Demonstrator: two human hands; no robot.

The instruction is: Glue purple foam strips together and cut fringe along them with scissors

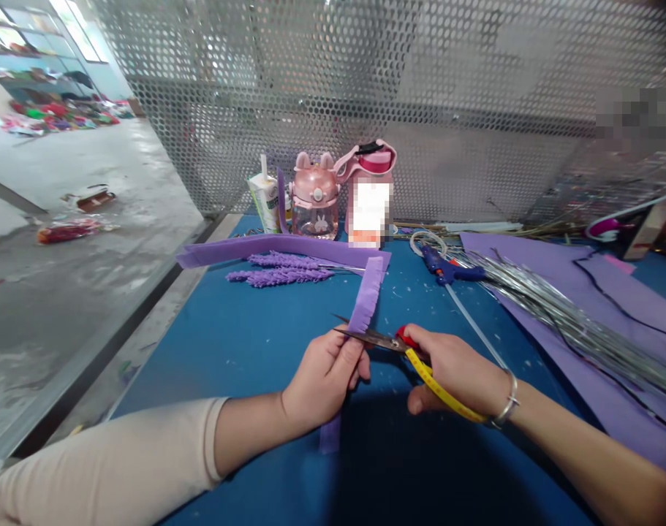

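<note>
My left hand (327, 376) pinches a purple strip (366, 292) of paper or foam between thumb and fingers. Small cuts fringe the strip's right edge above the hand, and its lower end hangs below. My right hand (453, 372) is closed around red-handled scissors (384, 340), whose slightly parted blades lie across the strip just above my left thumb. A yellow measuring tape (442, 394) runs along the right hand to the wrist. Beyond the hands lie fringed purple flower stems (283, 276) and a long folded purple strip (278, 249).
A blue glue gun (447, 269) lies right of centre, beside a bundle of silvery wires (574, 321) on purple sheets (508, 252). At the back stand a drink carton (265, 201), a pink-lidded bottle (315, 201) and a taller pink bottle (373, 172), before a perforated metal panel (365, 73).
</note>
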